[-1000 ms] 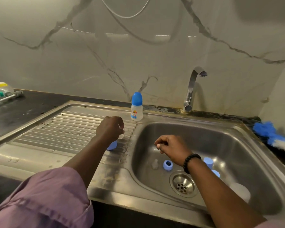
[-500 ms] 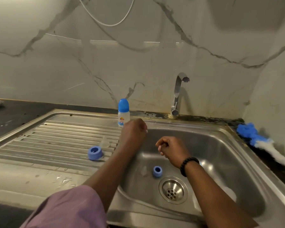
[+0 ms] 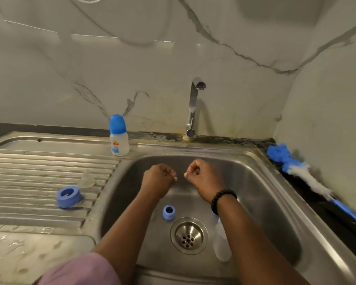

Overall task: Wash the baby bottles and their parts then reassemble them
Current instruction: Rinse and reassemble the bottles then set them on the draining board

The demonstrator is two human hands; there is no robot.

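Both of my hands hover over the steel sink basin (image 3: 261,182), close together with the fingers curled into fists. My left hand (image 3: 158,179) and my right hand (image 3: 203,177) hold nothing that I can see. An assembled baby bottle (image 3: 119,138) with a blue cap stands upright on the sink's back rim. On the drainboard (image 3: 29,167) lie a blue screw ring (image 3: 68,196) and a clear teat (image 3: 86,179). A second, smaller blue ring (image 3: 169,212) rests on the basin floor beside the drain (image 3: 189,235). A clear bottle body (image 3: 221,245) lies in the basin, partly hidden by my right forearm.
The tap (image 3: 194,105) rises behind the basin and no water runs from it. A blue and white bottle brush (image 3: 296,167) lies on the dark counter to the right, along the wall. The drainboard's front is wet.
My left hand let go of the blue ring and teat on the drainboard and moved right, over the basin beside my right hand. The view swung right.
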